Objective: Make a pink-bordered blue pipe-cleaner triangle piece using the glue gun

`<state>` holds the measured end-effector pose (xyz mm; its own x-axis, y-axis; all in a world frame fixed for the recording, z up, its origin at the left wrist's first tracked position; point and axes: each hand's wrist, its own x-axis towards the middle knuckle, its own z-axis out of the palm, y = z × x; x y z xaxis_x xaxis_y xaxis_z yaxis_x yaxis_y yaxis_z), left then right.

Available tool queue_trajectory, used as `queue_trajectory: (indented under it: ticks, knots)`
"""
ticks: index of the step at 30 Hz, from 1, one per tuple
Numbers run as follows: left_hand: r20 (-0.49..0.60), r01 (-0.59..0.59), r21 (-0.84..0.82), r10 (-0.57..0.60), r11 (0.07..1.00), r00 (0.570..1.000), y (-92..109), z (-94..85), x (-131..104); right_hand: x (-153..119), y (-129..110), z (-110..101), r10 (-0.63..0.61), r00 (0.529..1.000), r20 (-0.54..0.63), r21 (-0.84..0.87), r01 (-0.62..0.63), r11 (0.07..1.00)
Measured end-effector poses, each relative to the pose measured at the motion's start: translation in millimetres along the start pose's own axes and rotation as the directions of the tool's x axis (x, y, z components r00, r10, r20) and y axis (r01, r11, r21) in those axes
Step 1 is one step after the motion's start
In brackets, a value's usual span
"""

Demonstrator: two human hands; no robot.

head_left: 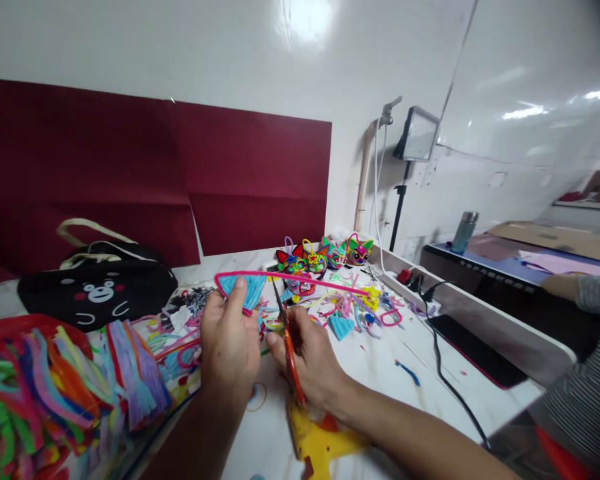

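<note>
My left hand [230, 337] pinches a small blue triangle [245, 291] made of fuzzy pipe cleaners. A long pink pipe cleaner [300, 277] edges the triangle and sticks out far to the right. My right hand [313, 360] is closed around orange-handled scissors [291, 353], their dark tips pointing up just below the pink strand. Below my right wrist lies a yellow glue gun [317, 440]. A second blue triangle [341, 325] rests on the table to the right of my hands.
Several colourful animal heads [336, 253] stand at the back among pipe-cleaner scraps. Bundled pipe cleaners [65, 387] and a black bag [100, 290] fill the left. On the right are a dark flat device [480, 350], a cable [440, 367] and another person's striped sleeve [593, 367].
</note>
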<state>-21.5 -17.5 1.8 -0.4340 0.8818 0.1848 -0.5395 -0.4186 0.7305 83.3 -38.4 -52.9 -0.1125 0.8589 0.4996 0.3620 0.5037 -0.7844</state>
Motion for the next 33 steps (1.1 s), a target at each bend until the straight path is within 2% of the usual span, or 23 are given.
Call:
queue_trajectory:
  ticks: [11, 33]
  knots:
    - [0.031, 0.016, -0.017, -0.016, 1.000, 0.999, 1, 3.0, -5, 12, -7, 9, -0.026, 0.999, -0.043, 0.029, 0.027, 0.999]
    - [0.035, 0.132, -0.060, -0.130, 0.989, 0.991, -8, 8.1, -12, 16, -1, 12, -0.008, 0.995, -0.098, -0.004, 0.008, 1.000]
